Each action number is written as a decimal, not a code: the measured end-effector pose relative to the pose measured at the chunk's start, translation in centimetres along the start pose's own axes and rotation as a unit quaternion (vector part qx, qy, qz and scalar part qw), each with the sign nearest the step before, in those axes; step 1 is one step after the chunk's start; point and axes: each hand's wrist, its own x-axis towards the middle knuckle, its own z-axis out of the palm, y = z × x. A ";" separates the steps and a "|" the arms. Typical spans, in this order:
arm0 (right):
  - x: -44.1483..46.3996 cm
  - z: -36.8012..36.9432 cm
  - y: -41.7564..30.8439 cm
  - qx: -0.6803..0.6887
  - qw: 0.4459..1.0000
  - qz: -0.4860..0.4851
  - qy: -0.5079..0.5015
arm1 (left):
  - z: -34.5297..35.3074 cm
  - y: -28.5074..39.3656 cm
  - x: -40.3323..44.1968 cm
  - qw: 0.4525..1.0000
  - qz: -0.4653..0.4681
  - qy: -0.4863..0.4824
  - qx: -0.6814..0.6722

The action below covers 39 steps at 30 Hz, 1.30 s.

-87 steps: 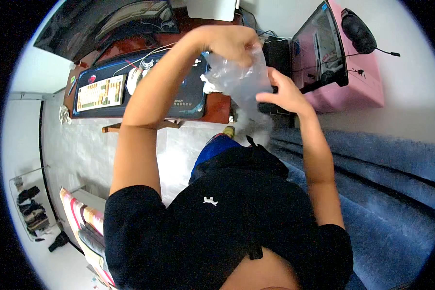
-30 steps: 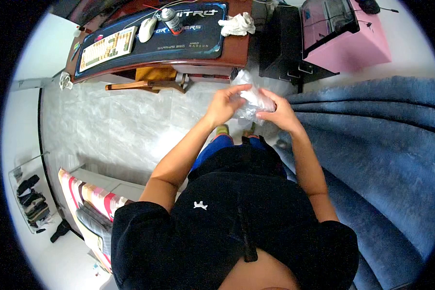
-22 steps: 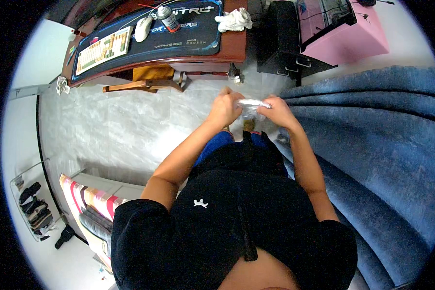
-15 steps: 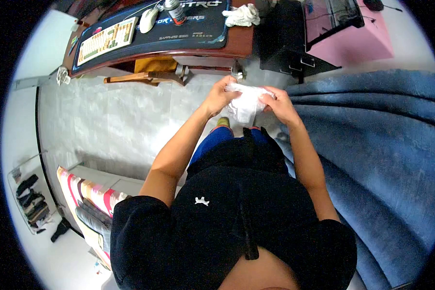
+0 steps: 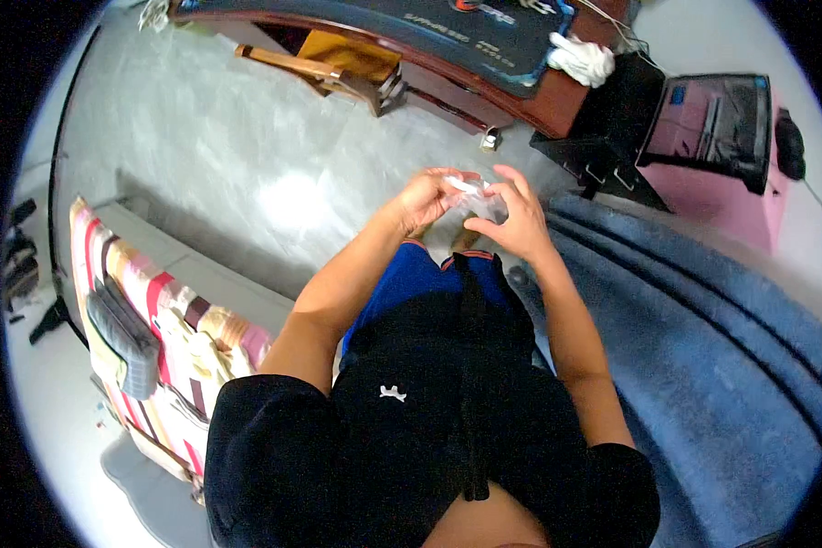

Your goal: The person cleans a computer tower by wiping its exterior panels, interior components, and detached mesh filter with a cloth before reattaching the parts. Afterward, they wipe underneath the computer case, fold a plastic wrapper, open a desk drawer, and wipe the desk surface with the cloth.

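A small crumpled clear plastic bag (image 5: 487,203), with something white at its upper left, is between my hands above my knees. The fingers of my left hand (image 5: 426,199) are closed on its left side. On the right, my right hand (image 5: 516,217) has its thumb and fingers spread around the other side of the bag, with fingertips touching it. Motion blur hides the bag's finer detail.
Ahead is a desk (image 5: 557,108) bearing a dark mat (image 5: 420,29) and a white cloth (image 5: 582,60). A wooden chair (image 5: 338,78) is under it. A blue sofa (image 5: 667,310) lies right, near a black cabinet (image 5: 616,119) and pink box (image 5: 717,203). A striped bed (image 5: 169,306) is left.
The view has turned, shifting the desk up and right and showing more of the bed. The white bundle spread between my hands is now smaller and crumpled, and my right fingers have opened.
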 end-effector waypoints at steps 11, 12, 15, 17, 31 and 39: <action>4.0 10.7 13.0 0.180 0.965 0.182 -0.054 | -10.9 0.4 6.7 0.998 -0.049 -0.039 0.006; 4.4 12.4 16.1 0.192 0.960 0.197 -0.046 | -12.9 -0.1 8.7 0.996 -0.017 0.021 0.082; 7.5 15.7 21.8 0.124 0.964 0.225 -0.060 | -21.2 -2.6 18.3 0.841 0.079 0.195 0.499; 9.6 18.3 25.6 0.092 0.969 0.218 -0.068 | -22.5 -2.7 22.9 0.729 0.052 0.238 0.640; 7.6 28.1 36.0 0.143 0.956 0.250 -0.045 | -36.8 -5.4 36.1 0.345 0.033 0.246 0.905; 7.7 31.6 36.8 0.165 0.954 0.247 -0.035 | -36.6 -4.3 35.9 0.396 0.204 0.232 0.865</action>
